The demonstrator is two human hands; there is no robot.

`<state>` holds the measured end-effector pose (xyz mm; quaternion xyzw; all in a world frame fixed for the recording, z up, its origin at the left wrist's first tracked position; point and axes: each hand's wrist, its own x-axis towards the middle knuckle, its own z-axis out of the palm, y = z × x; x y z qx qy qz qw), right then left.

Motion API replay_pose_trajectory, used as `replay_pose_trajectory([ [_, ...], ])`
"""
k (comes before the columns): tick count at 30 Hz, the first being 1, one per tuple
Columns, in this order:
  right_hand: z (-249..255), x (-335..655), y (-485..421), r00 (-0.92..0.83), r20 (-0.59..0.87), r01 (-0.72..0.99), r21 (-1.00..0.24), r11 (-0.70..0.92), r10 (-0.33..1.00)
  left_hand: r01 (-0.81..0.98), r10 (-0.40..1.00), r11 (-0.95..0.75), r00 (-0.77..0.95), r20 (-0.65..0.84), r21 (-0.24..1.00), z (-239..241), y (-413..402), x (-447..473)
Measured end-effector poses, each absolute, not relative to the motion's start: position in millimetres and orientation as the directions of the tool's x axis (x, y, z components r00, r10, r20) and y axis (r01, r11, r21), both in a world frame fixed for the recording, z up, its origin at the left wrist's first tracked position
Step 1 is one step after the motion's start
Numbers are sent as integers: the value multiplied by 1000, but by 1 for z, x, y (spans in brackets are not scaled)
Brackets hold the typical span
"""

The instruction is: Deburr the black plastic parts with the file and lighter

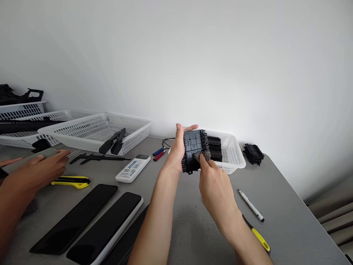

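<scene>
My left hand (pixel 176 152) grips a black plastic part (pixel 193 141) with toothed side edges and holds it tilted up above the table. My right hand (pixel 216 180) is closed on a small grey cloth (pixel 205 157), its index finger pressing the cloth against the lower face of the part. Just behind the part stands a white basket (pixel 233 152) with similar black parts (pixel 215 147) inside. Another black toothed part (pixel 253 154) lies on the table to the right of the basket.
At left, a co-worker's hands (pixel 46 165) hold a flat grey piece. Around them are white baskets (pixel 132 127), a caliper (pixel 99 157), a yellow cutter (pixel 74 181), a white device (pixel 134 168) and flat black panels (pixel 107 224). A marker (pixel 250 205) and yellow-handled knife (pixel 259 237) lie right.
</scene>
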<state>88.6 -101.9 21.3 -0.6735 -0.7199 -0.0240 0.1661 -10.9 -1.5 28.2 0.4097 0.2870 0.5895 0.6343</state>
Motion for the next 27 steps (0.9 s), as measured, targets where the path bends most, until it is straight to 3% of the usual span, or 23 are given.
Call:
replay_pose_trajectory([
  [3, 25, 89, -109, -82, 197, 975, -188, 119, 977, -544, 989, -32, 105, 105, 839, 32, -2, -14],
  [6, 28, 97, -116, -44, 219, 970, -224, 94, 975, -538, 983, -4, 153, 103, 843, 33, -6, -13],
  [8, 29, 104, -120, 1, 333, 944, -311, 109, 943, -536, 978, -6, 173, 117, 844, 34, -9, -10],
  [11, 28, 112, -120, 82, 601, 850, -458, 259, 795, -510, 966, -16, 215, 145, 860, 33, -13, -6],
  [13, 26, 112, -114, 121, 719, 810, -470, 350, 685, -476, 940, 16, 306, 148, 879, 31, -14, -4],
  [17, 17, 104, -94, 48, 692, 908, -331, 257, 721, -440, 884, 25, 430, 187, 897, 24, -15, -1],
  [22, 13, 94, -86, -25, 523, 990, -107, 95, 852, -405, 918, -34, 348, 188, 914, 19, -9, -2],
  [27, 19, 90, -101, -117, 392, 991, -11, 132, 912, -517, 949, 21, 280, 145, 856, 27, -7, -4],
])
